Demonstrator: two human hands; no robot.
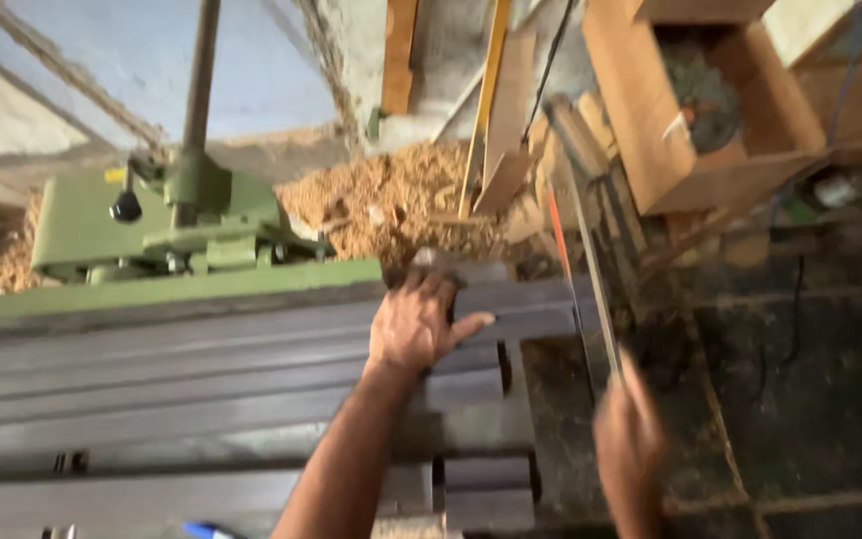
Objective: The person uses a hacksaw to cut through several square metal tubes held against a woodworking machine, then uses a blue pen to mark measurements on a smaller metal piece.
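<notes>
Planks (202,389) of grey, weathered wood lie stacked lengthwise on the tabletop of a green woodworking machine (167,225), ends flush so they can be taken one at a time. The person's left hand (416,324) rests on the far end of the top plank, fingers (431,286) curled over its edge and thumb spread, clamped to steady it. Their right hand (629,439) hangs blurred beside the stack above the dark floor (810,399); whether it grips anything I cannot tell. Sawdust (391,200) is heaped behind, near a wooden box (650,120).
</notes>
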